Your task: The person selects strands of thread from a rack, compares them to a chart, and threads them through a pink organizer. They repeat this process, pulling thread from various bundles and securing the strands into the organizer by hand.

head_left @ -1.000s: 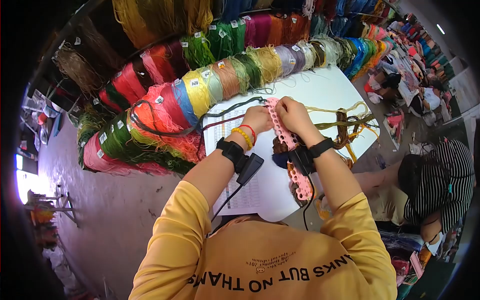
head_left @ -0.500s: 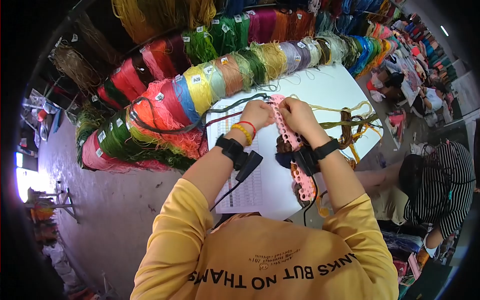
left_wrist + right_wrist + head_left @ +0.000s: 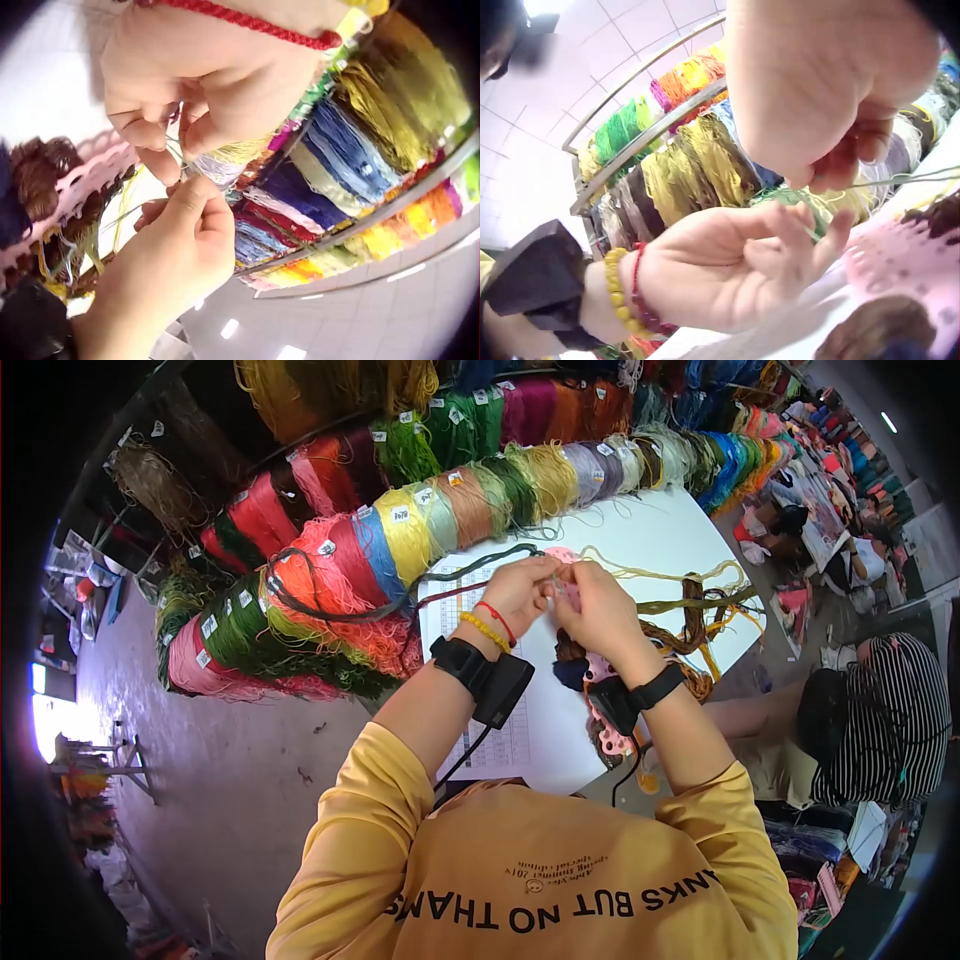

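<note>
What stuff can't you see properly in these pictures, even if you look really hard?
- Middle of the pink holed strip: head view, hidden by the right hand.
- Where the green thread ends: right wrist view, hidden at the right hand's curled fingers.
- Words on the printed chart: head view, too small.
- Writing on the far skein tags: head view, too small.
- Top of the right hand: right wrist view, cut off by the edge.

White work surface: printed chart at left, pink perforated strip, thread skeins at right
</note>
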A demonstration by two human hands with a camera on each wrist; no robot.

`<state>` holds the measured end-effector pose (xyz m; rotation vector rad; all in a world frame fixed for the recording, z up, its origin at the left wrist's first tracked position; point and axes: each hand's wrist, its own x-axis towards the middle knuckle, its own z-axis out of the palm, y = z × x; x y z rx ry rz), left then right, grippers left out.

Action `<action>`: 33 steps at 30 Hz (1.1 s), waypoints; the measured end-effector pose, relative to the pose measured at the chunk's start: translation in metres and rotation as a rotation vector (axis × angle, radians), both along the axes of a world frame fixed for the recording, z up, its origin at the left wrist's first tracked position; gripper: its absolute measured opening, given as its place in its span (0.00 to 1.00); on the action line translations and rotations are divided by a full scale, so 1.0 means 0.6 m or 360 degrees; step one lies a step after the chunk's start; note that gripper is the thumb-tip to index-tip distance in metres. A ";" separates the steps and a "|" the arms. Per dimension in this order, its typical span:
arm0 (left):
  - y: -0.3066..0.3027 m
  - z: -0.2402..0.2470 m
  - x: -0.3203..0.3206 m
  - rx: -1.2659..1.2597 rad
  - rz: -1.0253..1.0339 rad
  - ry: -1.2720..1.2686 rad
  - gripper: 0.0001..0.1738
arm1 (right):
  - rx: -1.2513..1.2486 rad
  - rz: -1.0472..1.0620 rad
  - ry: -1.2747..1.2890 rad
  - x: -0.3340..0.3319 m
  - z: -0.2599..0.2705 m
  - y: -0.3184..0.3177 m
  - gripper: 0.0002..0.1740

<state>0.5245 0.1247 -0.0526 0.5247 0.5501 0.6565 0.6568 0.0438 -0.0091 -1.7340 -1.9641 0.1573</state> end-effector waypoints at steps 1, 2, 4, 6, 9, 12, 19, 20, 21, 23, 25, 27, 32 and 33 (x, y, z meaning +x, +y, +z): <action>-0.002 0.004 -0.005 0.0098 0.0094 0.0158 0.08 | 0.0026 0.0002 -0.0129 -0.001 0.000 -0.007 0.19; -0.009 0.025 -0.013 0.0197 0.0188 0.0317 0.08 | -0.0146 -0.0037 -0.0232 0.001 -0.009 -0.009 0.27; -0.005 0.033 -0.030 0.0176 0.0409 0.0393 0.08 | -0.0261 -0.0117 -0.0323 0.002 -0.018 -0.013 0.29; 0.003 0.050 -0.075 0.0105 0.0487 0.0226 0.08 | -0.0310 -0.0157 -0.0359 -0.001 -0.022 -0.016 0.31; 0.001 0.071 -0.175 0.0069 0.0802 0.0056 0.17 | -0.0304 -0.0180 -0.0354 0.003 -0.025 -0.015 0.32; -0.018 0.090 -0.324 0.0386 0.1087 0.0046 0.17 | -0.0340 -0.0202 -0.0385 0.000 -0.024 -0.015 0.31; -0.099 0.047 -0.570 0.1430 0.0774 0.2253 0.14 | -0.0337 -0.0173 -0.0382 0.000 -0.028 -0.013 0.32; -0.126 0.007 -0.562 0.2090 0.0826 0.2776 0.20 | -0.0333 -0.0165 -0.0382 -0.001 -0.028 -0.014 0.32; -0.153 -0.002 -0.534 0.2193 0.0738 0.3031 0.25 | -0.0328 -0.0162 -0.0381 -0.001 -0.026 -0.015 0.33; -0.194 -0.021 -0.476 0.1763 0.0579 0.2594 0.24 | -0.0318 -0.0155 -0.0334 0.003 -0.028 -0.014 0.33; -0.232 -0.036 -0.409 0.0971 0.0434 0.1714 0.17 | -0.0316 -0.0122 -0.0249 0.008 -0.033 -0.012 0.33; -0.265 -0.040 -0.350 0.0500 0.0356 0.1291 0.14 | -0.0310 -0.0092 -0.0144 0.010 -0.024 -0.017 0.31; -0.290 -0.060 -0.287 0.0078 0.0295 0.0775 0.09 | -0.0208 -0.0008 -0.0146 0.014 0.008 -0.053 0.29; -0.291 -0.053 -0.280 0.0066 0.0329 0.0734 0.09 | -0.0202 0.0010 -0.0158 0.017 0.010 -0.060 0.28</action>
